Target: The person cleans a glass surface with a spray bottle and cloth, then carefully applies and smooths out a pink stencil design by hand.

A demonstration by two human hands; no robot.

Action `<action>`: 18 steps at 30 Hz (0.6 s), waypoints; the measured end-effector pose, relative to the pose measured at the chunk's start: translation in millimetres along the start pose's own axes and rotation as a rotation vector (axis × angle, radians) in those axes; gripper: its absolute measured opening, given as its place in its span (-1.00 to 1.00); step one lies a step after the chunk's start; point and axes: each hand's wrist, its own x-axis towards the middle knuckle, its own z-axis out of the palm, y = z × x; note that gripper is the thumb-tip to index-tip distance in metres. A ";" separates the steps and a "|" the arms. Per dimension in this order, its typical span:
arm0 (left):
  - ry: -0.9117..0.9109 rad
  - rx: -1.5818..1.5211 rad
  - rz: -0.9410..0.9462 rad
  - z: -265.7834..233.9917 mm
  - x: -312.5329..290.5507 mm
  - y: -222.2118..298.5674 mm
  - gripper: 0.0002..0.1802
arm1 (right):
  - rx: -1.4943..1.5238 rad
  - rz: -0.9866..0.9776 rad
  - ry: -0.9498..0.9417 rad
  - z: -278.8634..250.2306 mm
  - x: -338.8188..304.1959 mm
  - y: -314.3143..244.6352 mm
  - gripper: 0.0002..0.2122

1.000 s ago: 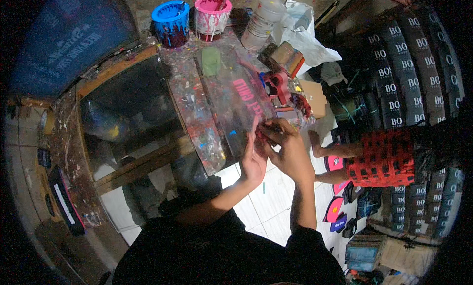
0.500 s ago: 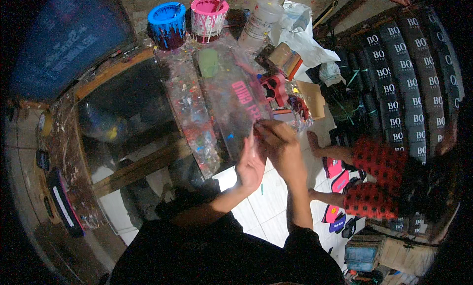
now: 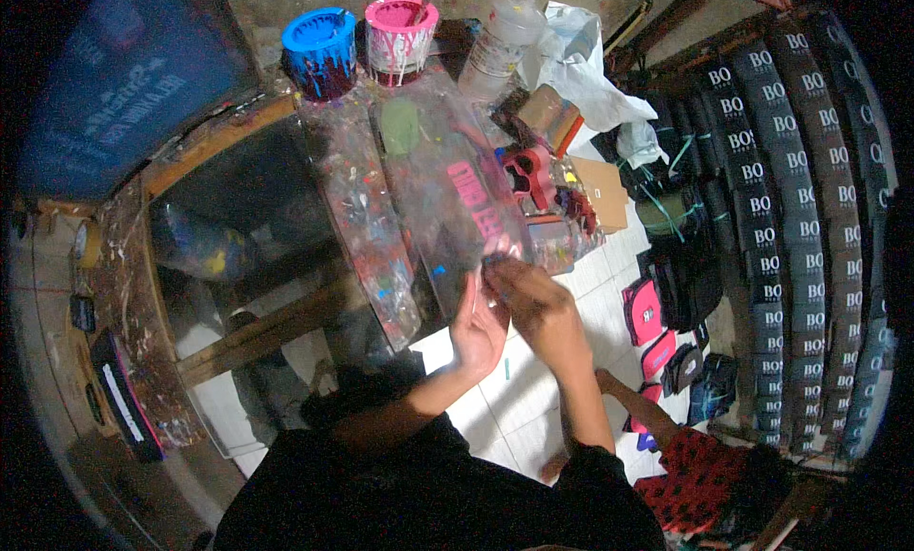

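The fingers of the right hand (image 3: 539,305) appear bunched against the upright fingers of the left hand (image 3: 479,340); whether anything is clamped there cannot be told. Just beyond both, the pink-lettered panel (image 3: 433,201) is laid on the paint-stained worktop (image 3: 360,201), its long axis slanted forward and leftward, its lettering nearer the right hand.

Centre: right hand (image 3: 538,308) is blurred. Lower right: sleeve (image 3: 592,470) partly hides a person (image 3: 690,480). Upper left: top edge cuts off panel (image 3: 133,89).

panel (image 3: 426,204) on worktable (image 3: 367,232), buckets (image 3: 400,54) behind it, bottle (image 3: 495,56) right of them, stacked bundles (image 3: 769,208) far right
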 end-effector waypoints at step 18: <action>0.031 -0.066 -0.043 9.4 -3.5 3.1 -0.31 | 0.053 -0.010 -0.033 -4.1 3.8 1.3 -0.65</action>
